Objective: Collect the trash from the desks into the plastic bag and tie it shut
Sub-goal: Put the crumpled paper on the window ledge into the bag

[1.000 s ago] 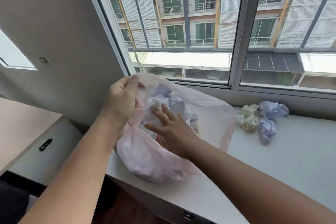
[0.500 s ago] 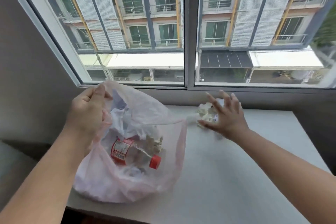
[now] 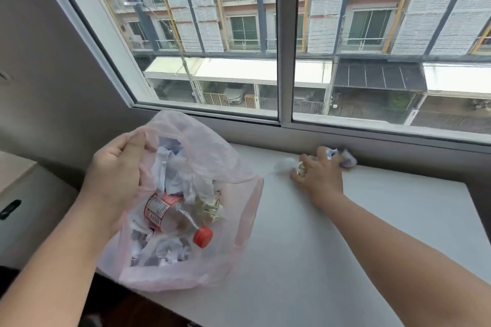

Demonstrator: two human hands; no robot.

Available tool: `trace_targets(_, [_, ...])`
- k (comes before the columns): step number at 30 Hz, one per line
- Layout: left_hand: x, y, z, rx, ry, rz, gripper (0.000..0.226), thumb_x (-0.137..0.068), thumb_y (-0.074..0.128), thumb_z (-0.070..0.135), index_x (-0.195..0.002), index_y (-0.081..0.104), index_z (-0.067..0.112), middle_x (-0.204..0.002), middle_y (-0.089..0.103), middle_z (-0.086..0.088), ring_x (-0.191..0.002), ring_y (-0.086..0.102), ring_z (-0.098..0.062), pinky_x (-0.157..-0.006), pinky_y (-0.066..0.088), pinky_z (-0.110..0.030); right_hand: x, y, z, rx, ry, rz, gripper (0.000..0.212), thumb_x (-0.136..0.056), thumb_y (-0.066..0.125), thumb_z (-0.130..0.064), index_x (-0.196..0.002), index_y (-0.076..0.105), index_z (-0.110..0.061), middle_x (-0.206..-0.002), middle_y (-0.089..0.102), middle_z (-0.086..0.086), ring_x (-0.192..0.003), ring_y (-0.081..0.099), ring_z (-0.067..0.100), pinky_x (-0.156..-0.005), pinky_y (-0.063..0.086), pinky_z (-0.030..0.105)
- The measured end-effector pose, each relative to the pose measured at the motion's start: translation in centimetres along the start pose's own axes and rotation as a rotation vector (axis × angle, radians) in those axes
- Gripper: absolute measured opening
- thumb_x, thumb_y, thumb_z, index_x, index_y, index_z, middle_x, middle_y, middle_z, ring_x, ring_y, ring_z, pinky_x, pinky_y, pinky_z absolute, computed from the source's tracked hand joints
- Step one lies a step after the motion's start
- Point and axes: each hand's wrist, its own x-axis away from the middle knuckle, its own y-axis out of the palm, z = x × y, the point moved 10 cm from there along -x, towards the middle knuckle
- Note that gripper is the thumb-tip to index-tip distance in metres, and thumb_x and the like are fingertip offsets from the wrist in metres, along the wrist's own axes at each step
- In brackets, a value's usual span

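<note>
A thin pink plastic bag (image 3: 210, 156) rests on the left end of the white desk (image 3: 372, 233), its mouth held open by my left hand (image 3: 117, 172), which grips the near-left rim. Inside lie crumpled white papers and a plastic bottle (image 3: 172, 217) with a red label and a red cap. At the back of the desk, against the wall under the window, my right hand (image 3: 321, 175) closes over a cluster of crumpled paper balls (image 3: 348, 158), purple-white and yellowish. A white scrap (image 3: 284, 164) pokes out to the left of the fingers.
The window frame (image 3: 285, 61) and its sill run just behind the papers. A lower wooden desk with a grey side and a black handle (image 3: 9, 209) stands at the far left. The desk's right edge (image 3: 475, 215) lies near the frame's right side.
My right hand left the bag, reached right to the paper balls by the wall and has closed down on them. My left hand keeps holding the bag open; the view panned right.
</note>
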Motion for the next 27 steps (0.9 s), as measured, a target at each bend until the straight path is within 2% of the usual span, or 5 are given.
trace_targets(4, [0.2, 0.1, 0.3, -0.028, 0.011, -0.013, 0.036, -0.1, 0.05, 0.041, -0.071, 0.068, 0.03, -0.061, 0.041, 0.0, -0.041, 0.031, -0.009, -0.039, 0.026, -0.011, 1.1, 0.5, 0.6, -0.12, -0.032, 0.051, 0.025, -0.077, 0.067, -0.03, -0.093, 0.068, -0.01, -0.111, 0.05, 0.011, -0.11, 0.037, 0.044, -0.064, 0.042, 0.037])
trace_targets(12, [-0.5, -0.2, 1.2, -0.051, 0.031, -0.031, 0.033, -0.101, 0.048, 0.041, -0.083, 0.068, 0.021, -0.046, 0.043, 0.003, -0.037, 0.033, -0.008, -0.047, 0.028, -0.021, 6.6, -6.6, -2.3, -0.417, -0.27, 0.358, 0.013, -0.074, 0.061, -0.02, -0.077, 0.057, -0.008, -0.099, 0.052, 0.007, -0.103, 0.052, 0.041, -0.086, 0.039, 0.045])
trace_targets(16, [-0.8, -0.6, 2.6, -0.078, 0.086, -0.08, 0.036, -0.101, 0.047, 0.042, -0.079, 0.065, 0.02, -0.045, 0.039, 0.001, -0.037, 0.032, -0.01, -0.046, 0.031, -0.022, 11.0, -13.7, -10.9, -0.632, -0.414, 0.482, 0.015, -0.073, 0.069, -0.016, -0.08, 0.06, -0.006, -0.096, 0.054, 0.012, -0.095, 0.051, 0.031, -0.076, 0.048, 0.043])
trace_targets(21, [-1.8, -3.6, 5.6, -0.124, 0.198, -0.097, 0.037, -0.102, 0.045, 0.039, -0.076, 0.063, 0.019, -0.046, 0.042, -0.001, -0.04, 0.037, -0.011, -0.045, 0.034, -0.021, 17.0, -15.5, -26.7, -0.803, -0.836, 0.093, 0.028, -0.072, 0.073, -0.026, -0.093, 0.06, -0.013, -0.104, 0.047, -0.004, -0.093, 0.051, 0.03, -0.079, 0.049, 0.034])
trace_targets(27, [-2.3, -9.0, 6.6, -0.18, 0.324, -0.151, 0.04, -0.1, 0.044, 0.047, -0.076, 0.063, 0.022, -0.053, 0.047, -0.007, -0.051, 0.043, -0.023, -0.057, 0.039, -0.034, 13.5, -11.4, -36.1, -0.555, -0.841, 0.031, 0.032, -0.071, 0.076, -0.027, -0.096, 0.063, -0.011, -0.108, 0.056, 0.009, -0.092, 0.049, 0.034, -0.08, 0.044, 0.038])
